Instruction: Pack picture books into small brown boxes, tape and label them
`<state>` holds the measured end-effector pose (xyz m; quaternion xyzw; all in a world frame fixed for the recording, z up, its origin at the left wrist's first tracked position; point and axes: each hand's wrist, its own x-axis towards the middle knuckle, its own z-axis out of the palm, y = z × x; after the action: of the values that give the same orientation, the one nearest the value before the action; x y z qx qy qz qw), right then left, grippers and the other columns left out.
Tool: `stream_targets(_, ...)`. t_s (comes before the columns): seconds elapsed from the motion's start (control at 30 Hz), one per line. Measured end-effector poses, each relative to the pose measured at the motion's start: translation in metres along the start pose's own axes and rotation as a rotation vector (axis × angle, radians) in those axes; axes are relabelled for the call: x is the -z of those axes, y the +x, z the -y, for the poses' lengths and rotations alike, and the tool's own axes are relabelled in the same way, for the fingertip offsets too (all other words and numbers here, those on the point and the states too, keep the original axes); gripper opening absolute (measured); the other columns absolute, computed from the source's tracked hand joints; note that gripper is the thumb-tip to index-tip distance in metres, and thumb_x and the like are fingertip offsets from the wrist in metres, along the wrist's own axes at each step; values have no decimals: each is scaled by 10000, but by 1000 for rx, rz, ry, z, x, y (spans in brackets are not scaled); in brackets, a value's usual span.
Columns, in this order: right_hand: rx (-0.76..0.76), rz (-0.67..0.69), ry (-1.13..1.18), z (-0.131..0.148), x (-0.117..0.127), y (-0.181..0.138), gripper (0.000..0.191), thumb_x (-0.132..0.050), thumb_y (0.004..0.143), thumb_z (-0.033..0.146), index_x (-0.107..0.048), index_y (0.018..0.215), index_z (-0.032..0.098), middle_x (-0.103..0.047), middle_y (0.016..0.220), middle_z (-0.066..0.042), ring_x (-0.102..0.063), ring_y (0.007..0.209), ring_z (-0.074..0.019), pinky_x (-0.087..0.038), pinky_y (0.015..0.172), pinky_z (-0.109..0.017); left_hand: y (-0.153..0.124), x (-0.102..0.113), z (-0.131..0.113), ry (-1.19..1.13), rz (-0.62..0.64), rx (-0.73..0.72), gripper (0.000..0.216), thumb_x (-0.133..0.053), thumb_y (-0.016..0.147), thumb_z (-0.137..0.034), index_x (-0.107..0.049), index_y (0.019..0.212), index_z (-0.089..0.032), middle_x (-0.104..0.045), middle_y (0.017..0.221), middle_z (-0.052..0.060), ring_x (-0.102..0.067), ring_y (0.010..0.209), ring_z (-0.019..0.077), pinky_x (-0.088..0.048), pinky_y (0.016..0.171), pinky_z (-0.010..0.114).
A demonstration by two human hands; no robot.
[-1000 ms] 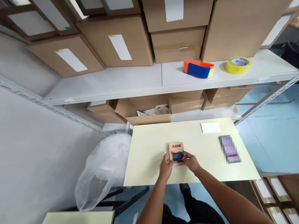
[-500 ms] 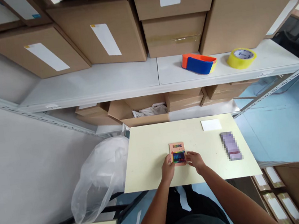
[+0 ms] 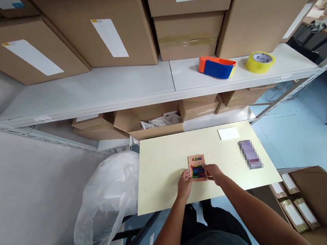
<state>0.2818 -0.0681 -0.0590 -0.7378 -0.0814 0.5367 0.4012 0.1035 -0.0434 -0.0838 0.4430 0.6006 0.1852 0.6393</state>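
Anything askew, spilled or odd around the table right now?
Nothing looks spilled. The one oddity is the purple item on the right of the table: it shows as coarse blocks, hiding its details.

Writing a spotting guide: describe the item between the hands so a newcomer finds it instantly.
In front of the wide white shelf stands a pale cream rectangular table. On it, between the bare left hand and bare right hand, is a small salmon-pink rectangular packet. Its dark, rainbow-bordered panel sets it apart from the flat white rectangle and pixelated purple rectangle farther right.
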Motion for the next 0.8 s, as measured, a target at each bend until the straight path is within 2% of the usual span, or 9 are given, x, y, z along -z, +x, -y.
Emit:
stream_targets(0.1,32,-35,-69,7,-6,-11,205,-790,642,342,-635,599,216,-620,548,-11,-619,606,-204,-480,570,-315,-2,-2,-5,-43,81,16,526,-641,855,-401,-618,1335,-186,-686,1338,144,-658,1216,275,-513,1002,387)
stream_targets(0.2,173,15,-88,11,-11,-33,162,-763,701,375,-726,738,223,-723,746,-30,-661,733,-208,-505,655,-313,-2,4,-14,-149,148,41,675,-529,886,-665,-620,1345,-178,-664,1366,166,-654,1221,282,-508,998,416)
stream_targets(0.27,279,160,-85,12,-12,-49,231,-739,749,425,-766,861,224,-754,878,-44,-682,788,-210,-521,711,-327,-1,15,-19,-215,91,36,807,-439,867,-784,-626,1331,-151,-669,1342,192,-657,1208,286,-493,1013,427)
stream_targets(0.33,314,276,-81,9,-12,-60,290,-731,768,453,-776,930,217,-756,925,-55,-696,811,-218,-527,734,-342,-1,29,-24,-199,-19,-2,824,-409,862,-806,-643,1292,-143,-697,1283,190,-679,1152,282,-505,992,419)
stream_targets(0.43,209,236,-53,3,-10,-60,313,-767,729,430,-770,943,203,-748,913,-62,-702,841,-232,-527,729,-345,0,47,-29,-99,-97,-50,667,-534,862,-697,-676,1229,-159,-737,1201,152,-695,1097,283,-520,965,402)
stream_targets(0.53,46,115,76,-3,-7,-43,312,-794,682,369,-755,936,193,-742,941,-80,-696,882,-239,-531,735,-344,0,51,-32,26,-78,-88,480,-642,851,-461,-678,1262,-218,-741,1220,105,-679,1147,278,-491,1015,382)
stream_targets(0.63,-54,39,187,-6,-3,-24,306,-779,690,358,-725,944,195,-733,1003,-116,-697,938,-250,-545,764,-361,-1,47,-30,162,-97,-74,524,-628,828,-265,-632,1351,-249,-705,1317,91,-635,1246,282,-461,1058,373)
stream_targets(0.73,-107,45,221,-8,-1,-13,279,-739,732,402,-685,914,198,-721,1063,-161,-705,997,-275,-559,777,-392,-8,42,-22,170,-190,-21,550,-594,829,-198,-605,1378,-216,-661,1386,111,-592,1315,277,-442,1094,366)
stream_targets(0.8,-137,64,232,-8,-1,-11,270,-720,753,423,-663,901,204,-718,1086,-173,-708,1025,-284,-561,782,-410,-14,39,-15,163,-209,-4,531,-562,843,-178,-600,1373,-189,-677,1357,127,-612,1290,271,-441,1106,381)
